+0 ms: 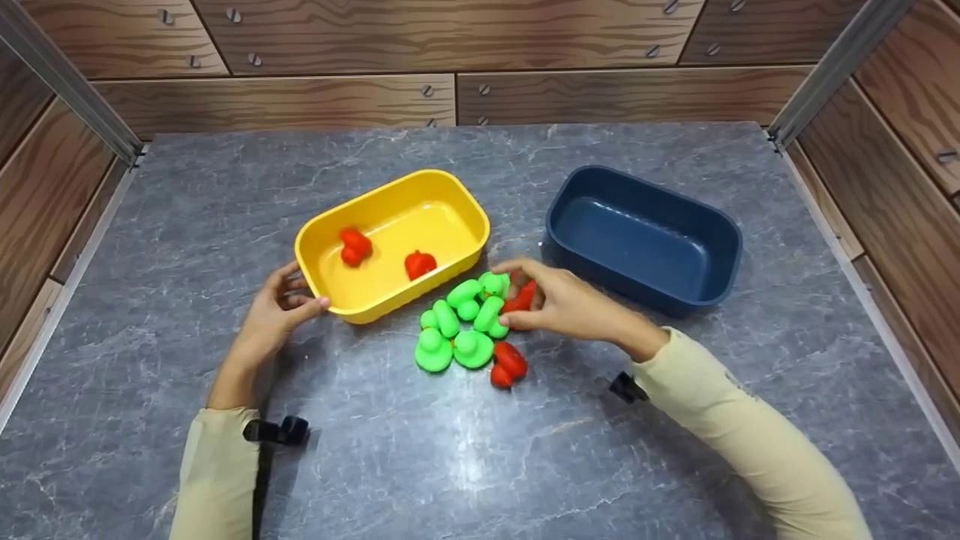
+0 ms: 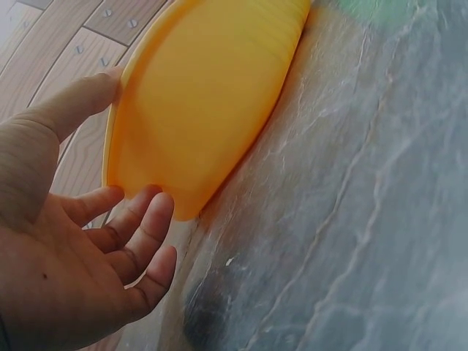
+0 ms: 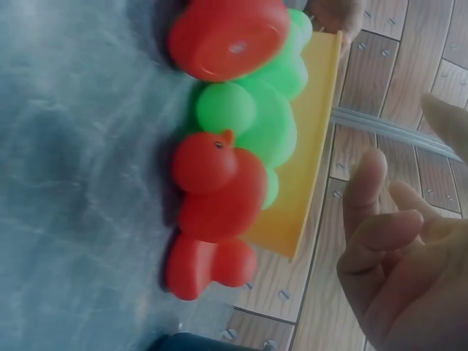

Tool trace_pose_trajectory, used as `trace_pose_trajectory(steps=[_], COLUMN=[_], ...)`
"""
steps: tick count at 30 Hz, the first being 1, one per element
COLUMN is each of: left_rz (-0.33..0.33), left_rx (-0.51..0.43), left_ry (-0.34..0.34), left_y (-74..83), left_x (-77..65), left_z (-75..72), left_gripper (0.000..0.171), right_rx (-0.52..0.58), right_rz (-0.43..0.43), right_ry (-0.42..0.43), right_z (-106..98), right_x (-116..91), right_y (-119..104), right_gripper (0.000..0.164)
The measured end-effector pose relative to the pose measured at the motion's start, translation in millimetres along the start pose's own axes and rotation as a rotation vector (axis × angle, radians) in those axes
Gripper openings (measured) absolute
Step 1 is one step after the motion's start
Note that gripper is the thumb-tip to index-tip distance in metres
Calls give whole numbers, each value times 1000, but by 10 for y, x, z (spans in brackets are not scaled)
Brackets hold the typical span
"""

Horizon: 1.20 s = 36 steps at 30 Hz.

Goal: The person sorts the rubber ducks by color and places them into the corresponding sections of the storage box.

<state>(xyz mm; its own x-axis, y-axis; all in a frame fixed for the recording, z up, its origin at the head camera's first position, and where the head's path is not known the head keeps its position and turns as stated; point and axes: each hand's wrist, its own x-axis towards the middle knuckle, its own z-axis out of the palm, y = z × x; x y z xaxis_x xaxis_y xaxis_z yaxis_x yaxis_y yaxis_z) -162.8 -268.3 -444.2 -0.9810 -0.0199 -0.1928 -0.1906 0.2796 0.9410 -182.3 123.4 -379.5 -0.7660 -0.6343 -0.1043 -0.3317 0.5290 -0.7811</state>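
At far left, a pale sleeve [image 1: 217, 465] with a black wrist mount [image 1: 277, 430] leads up to the left hand [image 1: 268, 319]. It rests against the near-left end of the yellow tub [image 1: 442, 225] — thumb and fingers parted and loosely bent, fingertips touching the tub's end.

The yellow tub sits at a slant on the grey marbled tabletop [image 1: 420, 465]. Inside it are two red toys: one on the left [image 1: 355, 246], the other near the front wall [image 1: 420, 265].

Just in front of the tub's right half is a close cluster of green ducks [image 1: 433, 352], several touching one another. At its near-right edge lies a red duck [image 1: 510, 364].

Next comes the right hand [image 1: 566, 304], hovering over the cluster's right side with thumb and fingers spread, pinching nothing. Below it is more red; the right wrist view separates this into a red duck facing the camera [image 3: 223, 197] and another red piece beside it [image 3: 208, 267], with a gap between them and the fingers.

Farther right, behind the right forearm, stands the dark blue tub [image 1: 637, 232], angled the opposite way. Wood-patterned panels [image 1: 337, 37] enclose the tabletop at the back and sides.
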Motion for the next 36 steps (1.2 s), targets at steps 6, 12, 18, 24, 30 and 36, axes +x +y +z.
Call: trace_pose_trajectory(steps=[6, 12, 18, 24, 30, 36], left_rz=[0, 10, 16, 12, 13, 5], left_rx=[9, 9, 15, 13, 4, 9], left_ry=[-6, -7, -7, -8, -5, -5], left_y=[21, 17, -6, -14, -16, -1], left_x=[-6, 4, 8, -1, 6, -1], left_z=[-13, -17, -18, -12, -6, -15], left_gripper=[80, 79, 79, 80, 79, 79], right_rx=[-50, -65, -103, -184, -209, -188], right_rz=[-27, 4, 19, 25, 46, 46], right_ry=[-40, -97, -140, -145, -161, -174], right_z=[3, 16, 90, 166, 221, 252], right_x=[-126, -219, -284, -336, -353, -346], right_y=[72, 126, 186, 275, 332, 370], right_gripper=[61, 58, 58, 55, 54, 56])
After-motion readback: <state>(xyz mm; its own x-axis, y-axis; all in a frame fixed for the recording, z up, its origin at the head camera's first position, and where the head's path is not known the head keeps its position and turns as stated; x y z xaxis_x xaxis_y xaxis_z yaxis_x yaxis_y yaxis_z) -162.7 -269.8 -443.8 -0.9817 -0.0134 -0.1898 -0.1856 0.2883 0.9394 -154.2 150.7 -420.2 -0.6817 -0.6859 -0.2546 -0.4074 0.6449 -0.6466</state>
